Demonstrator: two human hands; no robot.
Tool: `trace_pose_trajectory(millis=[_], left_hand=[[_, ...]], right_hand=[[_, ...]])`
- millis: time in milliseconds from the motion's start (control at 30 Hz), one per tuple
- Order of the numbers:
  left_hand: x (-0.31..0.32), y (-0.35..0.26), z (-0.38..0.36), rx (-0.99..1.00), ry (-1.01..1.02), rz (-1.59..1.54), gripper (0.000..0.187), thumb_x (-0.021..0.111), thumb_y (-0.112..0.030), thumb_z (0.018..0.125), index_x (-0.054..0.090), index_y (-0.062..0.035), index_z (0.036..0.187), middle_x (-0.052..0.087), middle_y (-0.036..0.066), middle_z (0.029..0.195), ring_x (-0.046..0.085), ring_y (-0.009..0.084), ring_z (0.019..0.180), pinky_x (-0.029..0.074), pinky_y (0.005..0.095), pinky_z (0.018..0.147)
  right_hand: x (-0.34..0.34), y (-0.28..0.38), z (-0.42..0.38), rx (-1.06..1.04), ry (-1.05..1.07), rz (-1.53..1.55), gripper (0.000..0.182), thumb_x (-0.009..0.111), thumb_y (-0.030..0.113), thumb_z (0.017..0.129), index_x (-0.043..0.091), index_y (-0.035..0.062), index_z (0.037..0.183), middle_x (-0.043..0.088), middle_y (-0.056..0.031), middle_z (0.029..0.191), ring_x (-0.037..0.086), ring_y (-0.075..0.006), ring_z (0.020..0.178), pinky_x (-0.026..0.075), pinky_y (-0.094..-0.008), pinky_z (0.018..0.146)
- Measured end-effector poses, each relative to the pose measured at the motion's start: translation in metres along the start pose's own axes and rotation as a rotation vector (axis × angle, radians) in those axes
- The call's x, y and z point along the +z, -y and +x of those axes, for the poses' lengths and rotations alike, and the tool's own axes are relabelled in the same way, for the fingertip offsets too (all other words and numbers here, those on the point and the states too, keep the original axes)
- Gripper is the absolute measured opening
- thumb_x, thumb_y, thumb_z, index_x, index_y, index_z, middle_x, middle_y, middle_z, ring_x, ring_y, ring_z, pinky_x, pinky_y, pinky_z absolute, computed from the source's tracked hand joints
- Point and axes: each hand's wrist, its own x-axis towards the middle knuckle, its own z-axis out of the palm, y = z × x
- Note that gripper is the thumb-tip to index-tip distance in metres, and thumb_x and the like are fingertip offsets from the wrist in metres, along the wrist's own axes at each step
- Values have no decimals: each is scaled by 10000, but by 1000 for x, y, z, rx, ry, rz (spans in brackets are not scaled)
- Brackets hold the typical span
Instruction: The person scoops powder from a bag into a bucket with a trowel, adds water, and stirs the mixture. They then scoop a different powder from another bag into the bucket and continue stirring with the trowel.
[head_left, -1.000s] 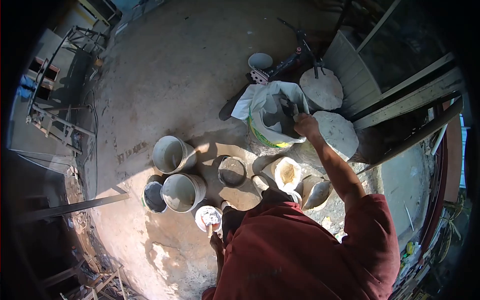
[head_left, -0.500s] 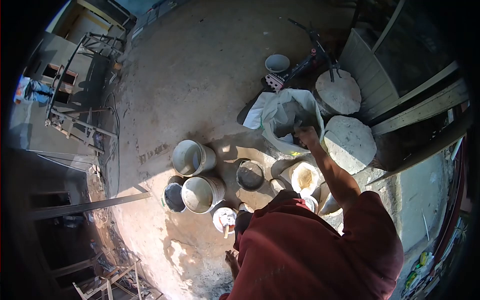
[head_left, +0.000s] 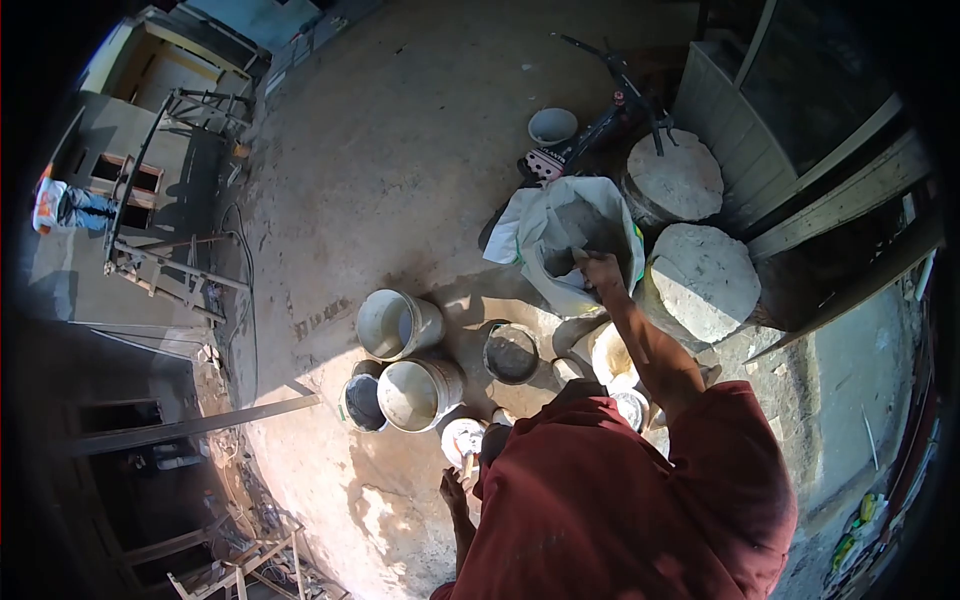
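Note:
My right hand [head_left: 601, 270] reaches into the mouth of an open white woven sack [head_left: 535, 245]. Its fingers are closed round a small pale thing that I cannot make out. Inside the sack lies grey powder [head_left: 590, 225]. Low on the left, my left hand [head_left: 453, 488] hangs with loosely bent fingers and nothing visible in it. Just above it, a wooden handle [head_left: 467, 466] sticks out of a small white bucket [head_left: 460, 436]. A dark round pan [head_left: 510, 354] of grey material stands on the floor between the sack and the buckets.
Two large pale buckets [head_left: 399, 325] and a dark-filled bucket [head_left: 363, 402] stand left. Round concrete-topped blocks [head_left: 704, 284] flank the sack. Behind it are a bicycle-like frame [head_left: 615, 105] and a grey basin [head_left: 552, 126]. A distant person [head_left: 75, 207] is near scaffolding at far left.
My right hand has shifted slightly left within the sack opening. My left hand has risen nearer the wooden handle. The whole view has tilted a little.

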Motion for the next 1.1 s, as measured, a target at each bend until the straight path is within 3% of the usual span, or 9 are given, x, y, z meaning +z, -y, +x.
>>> trace_pose_trajectory(millis=[133,233,400,433,500,567,800,1000,1100], left_hand=[[1,8,6,-60,-36,-1,698,375,-630,921,504,-47,1282,604,171,1134,654,316,904,536,395,625],[3,20,22,-60,11,122,677,370,-619,928,511,-56,1276,628,162,1081,670,314,837,532,385,584],[18,37,48,72,84,55,680,376,-601,935,517,-16,1251,644,153,1041,666,275,802,539,391,593],[25,6,24,-42,101,38,667,382,-587,940,514,-13,1252,649,150,1037,661,260,803,542,372,602],[31,-6,18,-25,129,39,674,382,-583,943,510,5,1246,650,151,1049,664,249,780,533,335,568],[37,-13,21,-80,124,27,674,385,-581,944,503,6,1252,648,150,1063,666,242,763,519,321,536],[34,-1,37,-24,189,59,597,336,-507,981,533,7,1211,658,133,998,668,213,754,498,294,517],[28,3,52,-90,182,112,554,305,-439,985,528,-7,1251,656,142,1006,656,220,708,522,337,534],[18,22,73,-14,208,127,531,314,-410,980,600,-2,1163,669,124,919,648,214,698,508,319,572]], right_hand=[[-8,18,-37,31,6,123,215,644,54,740,672,-6,945,509,3,572,438,-95,433,312,-255,383],[-14,30,-39,-15,56,175,291,618,60,756,669,26,1041,512,17,588,434,-75,444,308,-229,382],[-26,42,-48,5,66,197,327,637,52,740,659,34,1066,545,4,656,451,-76,469,302,-213,387],[-28,44,-52,9,53,202,329,640,53,738,658,30,1066,551,1,661,453,-77,468,304,-212,387],[-30,48,-64,18,38,199,330,642,55,737,658,27,1066,556,-2,666,454,-77,467,306,-211,387],[-30,53,-73,-11,-10,206,269,618,29,730,656,-10,994,541,-11,631,449,-90,443,301,-234,373],[-47,53,-106,9,-40,139,294,635,56,754,656,3,1042,576,-25,682,468,-81,475,312,-217,384],[-43,67,-144,3,-122,180,167,605,46,768,643,-22,916,578,-44,702,452,-86,473,289,-212,382],[-45,74,-159,-51,-143,112,167,599,69,773,632,-14,915,557,-29,716,443,-81,491,275,-205,389]])
